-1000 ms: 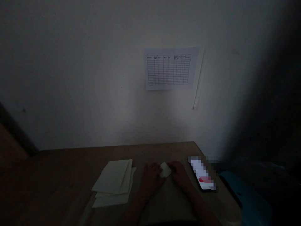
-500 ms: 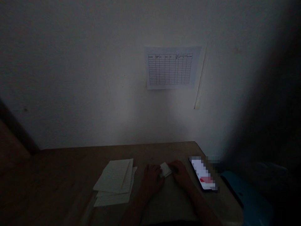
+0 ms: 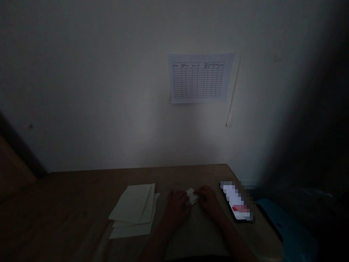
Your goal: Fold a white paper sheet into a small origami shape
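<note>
A small folded piece of white paper (image 3: pixel 192 196) lies on the brown table (image 3: pixel 196 233) between my two hands. My left hand (image 3: pixel 177 204) has its curled fingers closed on the paper's left edge. From the other side, my right hand (image 3: pixel 207 198) pinches the paper's upper right corner with thumb and forefinger. Dim light hides the exact finger contact. Left of my left hand rests a loose stack of paper sheets (image 3: pixel 133 205), their edges overlapping unevenly.
A lit phone (image 3: pixel 236 202), its screen partly pixelated, lies near the table's right edge. Beyond that edge stands a blue chair or stool (image 3: pixel 286 222). A printed table sheet (image 3: pixel 200 80) is stuck on the pale wall (image 3: pixel 109 91) behind.
My right fingers have shifted slightly left, further over the paper's corner. My left hand stays nearly where it was. The view has moved a little.
</note>
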